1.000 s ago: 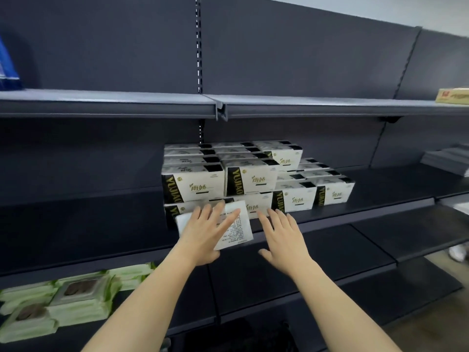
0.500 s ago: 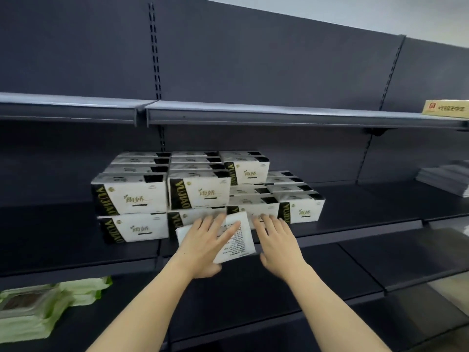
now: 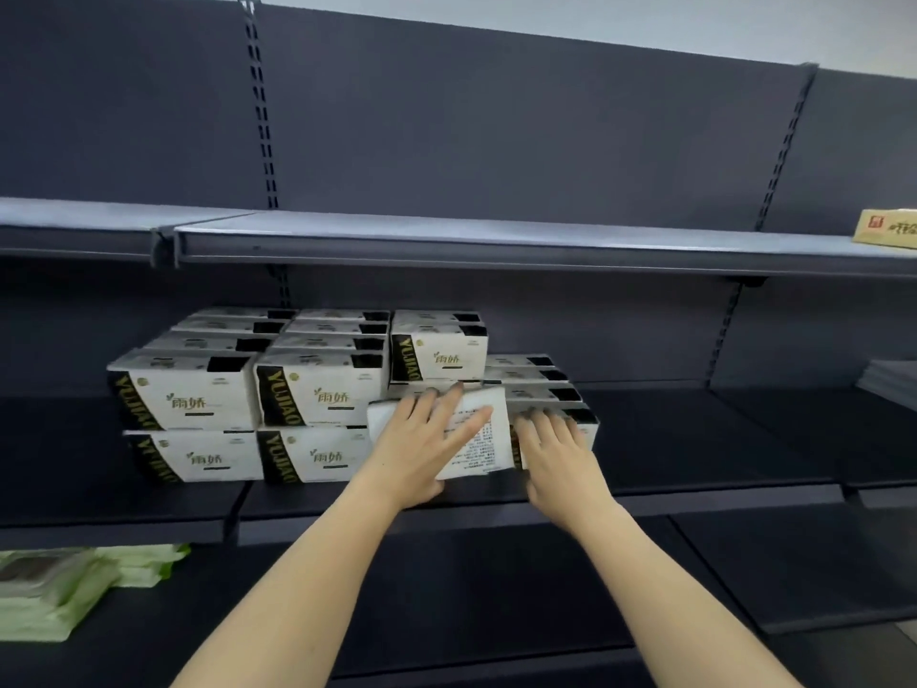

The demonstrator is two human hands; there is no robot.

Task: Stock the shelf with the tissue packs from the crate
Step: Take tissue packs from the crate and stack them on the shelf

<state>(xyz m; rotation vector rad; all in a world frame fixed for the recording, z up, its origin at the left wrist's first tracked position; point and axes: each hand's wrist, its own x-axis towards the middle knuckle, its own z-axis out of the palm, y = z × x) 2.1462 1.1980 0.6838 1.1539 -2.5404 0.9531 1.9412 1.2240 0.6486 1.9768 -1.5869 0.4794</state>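
Observation:
White tissue packs with black-and-gold ends (image 3: 317, 397) stand stacked two high on the dark middle shelf (image 3: 694, 439). One more tissue pack (image 3: 489, 441), its printed white back toward me, is tilted against the front of the stack. My left hand (image 3: 422, 449) lies flat on that pack with straight, spread fingers. My right hand (image 3: 558, 449) is just right of it, fingers straight, fingertips touching a lower-row pack (image 3: 583, 419). The crate is out of view.
An upper grey shelf (image 3: 471, 240) overhangs the stack, with a tan box (image 3: 885, 228) at its far right. Green wet-wipe packs (image 3: 54, 588) lie on the lower shelf at left. Dark shelf space stretches right of the stack.
Both hands have pushed the tilted pack up and deeper toward the stack's right side. My view has swung left, so the stack sits further right in the frame.

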